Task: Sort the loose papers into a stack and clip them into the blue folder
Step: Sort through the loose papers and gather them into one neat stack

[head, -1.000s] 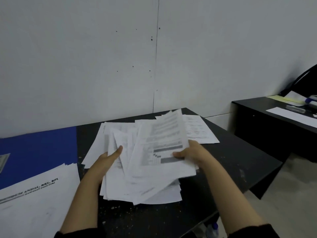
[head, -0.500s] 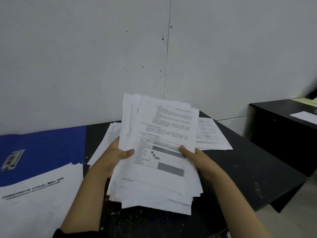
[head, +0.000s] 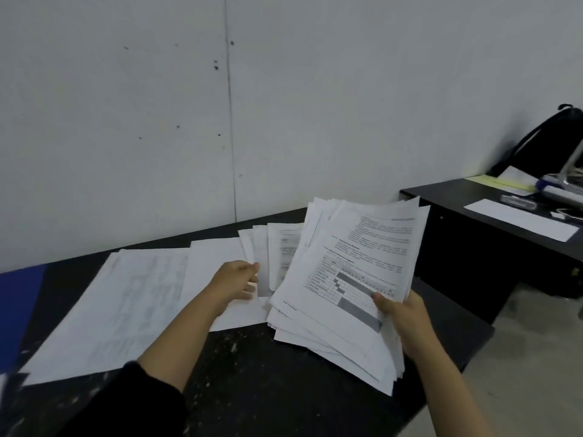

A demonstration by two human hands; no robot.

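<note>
My right hand [head: 402, 320] grips the lower right corner of a thick, uneven stack of printed papers [head: 350, 279], tilted up over the black table [head: 258, 373]; the top sheet shows text and a grey chart. My left hand [head: 235, 283] pinches the edge of loose sheets [head: 274, 253] lying behind the stack. More loose papers [head: 126, 304] are spread flat on the table to the left. A strip of the blue folder [head: 17, 313] shows at the far left edge, mostly out of view.
A white wall runs close behind the table. To the right stands a second black desk [head: 492, 234] with a white sheet, pens and a black backpack [head: 549, 146]. A gap of grey floor [head: 530, 357] separates the two desks.
My left hand let go of the stack and reached to the loose sheets behind it. My right hand alone now holds the stack, shifted right. The view swung right, so the folder is nearly out of frame.
</note>
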